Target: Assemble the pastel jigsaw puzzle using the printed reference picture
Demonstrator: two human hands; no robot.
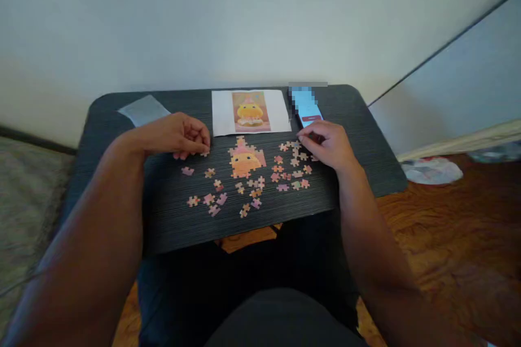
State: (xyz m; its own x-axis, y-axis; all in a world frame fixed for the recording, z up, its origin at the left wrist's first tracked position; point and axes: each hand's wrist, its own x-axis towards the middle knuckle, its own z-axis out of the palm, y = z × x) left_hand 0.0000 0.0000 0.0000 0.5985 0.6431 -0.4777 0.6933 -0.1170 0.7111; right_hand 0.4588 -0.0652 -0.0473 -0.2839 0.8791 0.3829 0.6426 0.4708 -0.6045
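Curled closed at the left of the table, my left hand (187, 135) has its thumb and fingertips on a jigsaw puzzle piece (204, 153). At the upper right, my right hand (329, 143) has thumb and forefinger drawn together over a group of loose puzzle pieces (294, 162); whatever is between those fingertips is too small to make out. Between the hands lies a partly joined puzzle (245, 161) showing a yellow face with a pink top. More loose pieces (209, 199) are scattered below it and to its left.
A white sheet with a printed picture (251, 112) lies behind the joined puzzle. Beside it a lit phone (309, 105) rests close to my right hand. A clear plastic sleeve (144, 110) is at the back left of the dark table (175, 227), which stands against a wall.
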